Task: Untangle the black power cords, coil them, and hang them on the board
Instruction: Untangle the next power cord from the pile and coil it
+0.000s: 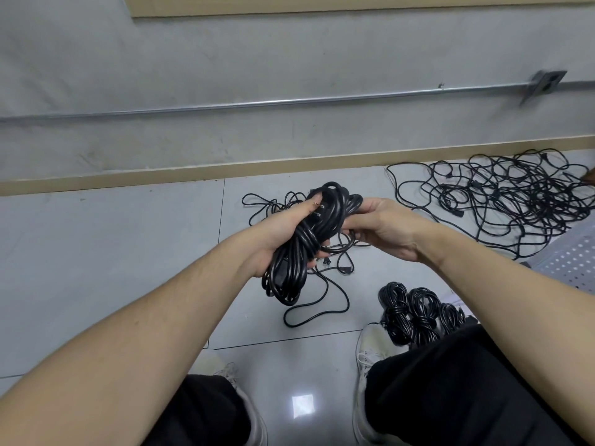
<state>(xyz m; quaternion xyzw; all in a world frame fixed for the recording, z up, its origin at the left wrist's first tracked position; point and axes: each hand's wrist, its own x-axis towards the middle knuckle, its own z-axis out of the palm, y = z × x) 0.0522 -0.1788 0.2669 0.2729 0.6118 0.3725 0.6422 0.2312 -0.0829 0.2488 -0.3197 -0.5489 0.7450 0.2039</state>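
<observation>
1. Head view: the left hand (277, 233) grips a black coiled cord (299, 252) held above the tiled floor (96, 252), thumb pressed near the plug prongs (91, 210).
2. The right hand (383, 230) pinches the upper end of that coil, fingers curled round its strands.
3. Beneath the hands, loose cord (322, 304) trails over the tiles.
4. A big tangled pile (502, 194) lies far right by the baseboard (161, 177).
5. Three finished bundles (415, 312) sit beside the right shoe (370, 349).
6. A perforated white board (566, 262) shows at the right edge.
</observation>
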